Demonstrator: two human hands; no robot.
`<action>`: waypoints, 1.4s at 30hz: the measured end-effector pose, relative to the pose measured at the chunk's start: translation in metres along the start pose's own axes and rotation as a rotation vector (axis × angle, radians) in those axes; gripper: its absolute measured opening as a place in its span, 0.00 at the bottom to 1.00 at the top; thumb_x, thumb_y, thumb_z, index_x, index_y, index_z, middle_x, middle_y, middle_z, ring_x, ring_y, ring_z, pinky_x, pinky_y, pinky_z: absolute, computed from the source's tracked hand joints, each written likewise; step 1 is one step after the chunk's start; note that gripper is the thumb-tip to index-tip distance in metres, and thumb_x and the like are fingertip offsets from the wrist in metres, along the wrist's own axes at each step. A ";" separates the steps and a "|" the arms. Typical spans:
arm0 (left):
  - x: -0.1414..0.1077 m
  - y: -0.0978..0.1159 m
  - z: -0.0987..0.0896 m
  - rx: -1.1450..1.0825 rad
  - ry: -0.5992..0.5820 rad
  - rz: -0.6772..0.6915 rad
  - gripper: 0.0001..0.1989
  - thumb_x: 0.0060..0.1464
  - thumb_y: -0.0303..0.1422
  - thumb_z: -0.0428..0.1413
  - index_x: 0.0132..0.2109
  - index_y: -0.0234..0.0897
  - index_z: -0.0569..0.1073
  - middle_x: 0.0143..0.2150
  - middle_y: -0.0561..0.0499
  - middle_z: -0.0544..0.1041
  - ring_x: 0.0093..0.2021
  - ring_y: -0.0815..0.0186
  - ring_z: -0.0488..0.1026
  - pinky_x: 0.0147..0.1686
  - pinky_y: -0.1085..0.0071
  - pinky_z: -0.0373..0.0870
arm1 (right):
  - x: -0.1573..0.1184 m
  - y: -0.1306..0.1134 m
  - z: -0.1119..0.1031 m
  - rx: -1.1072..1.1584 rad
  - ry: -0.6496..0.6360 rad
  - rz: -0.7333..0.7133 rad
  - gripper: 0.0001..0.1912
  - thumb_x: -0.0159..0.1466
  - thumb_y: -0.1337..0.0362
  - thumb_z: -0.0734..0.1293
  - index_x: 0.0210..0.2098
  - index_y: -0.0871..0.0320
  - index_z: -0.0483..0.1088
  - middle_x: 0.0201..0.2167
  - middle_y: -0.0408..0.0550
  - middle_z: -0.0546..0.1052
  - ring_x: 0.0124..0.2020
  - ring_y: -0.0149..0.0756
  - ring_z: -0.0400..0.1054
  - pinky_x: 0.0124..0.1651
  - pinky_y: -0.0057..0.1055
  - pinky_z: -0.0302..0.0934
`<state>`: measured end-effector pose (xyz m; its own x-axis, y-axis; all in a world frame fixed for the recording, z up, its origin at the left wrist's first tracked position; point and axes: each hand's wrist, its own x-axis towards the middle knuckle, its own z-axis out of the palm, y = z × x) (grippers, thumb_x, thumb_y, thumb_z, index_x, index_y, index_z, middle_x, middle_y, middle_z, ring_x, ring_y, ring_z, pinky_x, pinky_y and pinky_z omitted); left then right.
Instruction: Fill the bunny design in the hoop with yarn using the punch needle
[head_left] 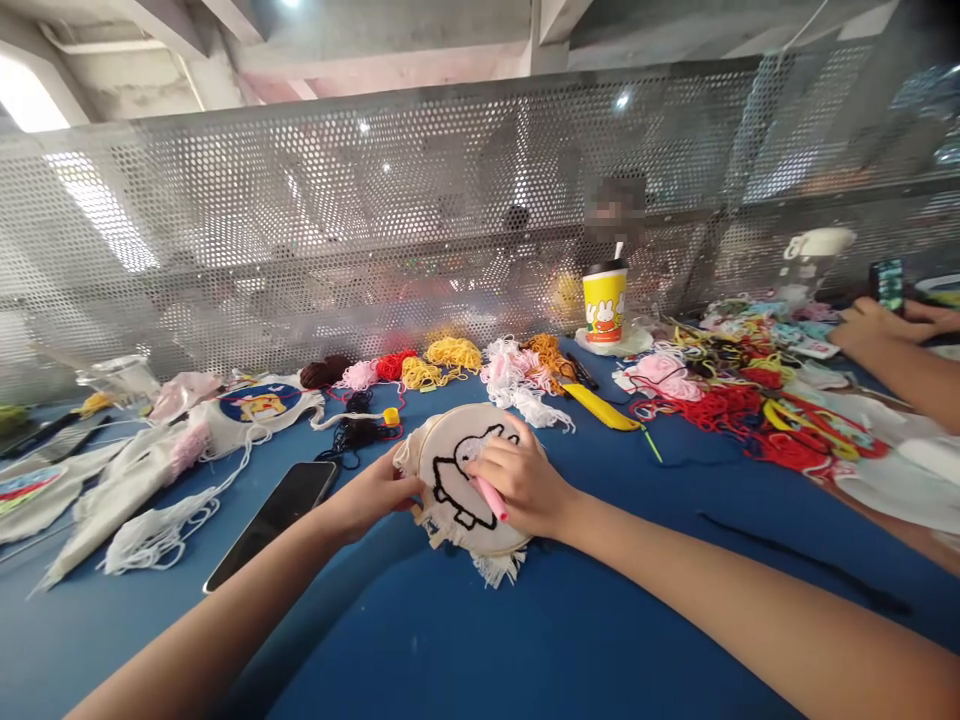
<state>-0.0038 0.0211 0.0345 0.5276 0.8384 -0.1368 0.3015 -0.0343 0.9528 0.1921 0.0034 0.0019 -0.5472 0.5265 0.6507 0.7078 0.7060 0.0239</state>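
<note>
In the middle of the view, a round embroidery hoop (450, 505) is tilted toward me, its white cloth fringed at the edge and marked with a black yarn outline of a figure. My left hand (386, 492) grips the hoop's left rim, fingers partly hidden behind it. Over the right half of the cloth, my right hand (521, 475) is closed around a pink punch needle pen (491, 498). Where its tip meets the cloth is hidden by the fingers. A black phone (271, 525) lies left of my left forearm.
Yarn bundles (454, 352) line the back by a perforated metal panel (337, 220). Behind the hoop lie a yellow cutter (600, 407) and a yellow paper cup (604, 305). Red yarn (780, 430) is heaped at right, near another person's hands (877, 325) holding a phone. Finished-looking embroidery (259, 402) lies left.
</note>
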 end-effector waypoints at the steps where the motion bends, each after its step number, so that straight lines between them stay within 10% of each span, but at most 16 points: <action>1: 0.000 0.000 0.001 -0.011 0.012 0.009 0.23 0.43 0.25 0.50 0.49 0.37 0.59 0.38 0.51 0.72 0.34 0.67 0.69 0.31 0.72 0.67 | -0.002 0.000 -0.001 0.005 0.008 -0.002 0.09 0.56 0.70 0.56 0.30 0.59 0.68 0.21 0.43 0.69 0.28 0.32 0.62 0.52 0.44 0.40; 17: -0.023 -0.033 0.022 0.360 0.227 0.345 0.26 0.52 0.31 0.44 0.58 0.35 0.47 0.59 0.43 0.52 0.60 0.60 0.45 0.58 0.62 0.39 | -0.017 -0.011 -0.024 0.152 0.143 -0.026 0.11 0.56 0.73 0.58 0.38 0.60 0.63 0.26 0.44 0.70 0.32 0.32 0.62 0.51 0.47 0.48; 42: -0.026 -0.037 0.024 0.364 0.263 0.350 0.24 0.52 0.32 0.45 0.56 0.38 0.52 0.57 0.45 0.56 0.58 0.58 0.50 0.57 0.62 0.45 | -0.016 -0.010 -0.038 0.460 0.249 0.117 0.07 0.52 0.73 0.58 0.30 0.58 0.61 0.22 0.42 0.68 0.26 0.30 0.63 0.49 0.49 0.53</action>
<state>-0.0094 -0.0128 -0.0035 0.4442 0.8488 0.2868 0.4232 -0.4809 0.7678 0.2105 -0.0299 0.0200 -0.3139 0.5257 0.7907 0.4579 0.8133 -0.3590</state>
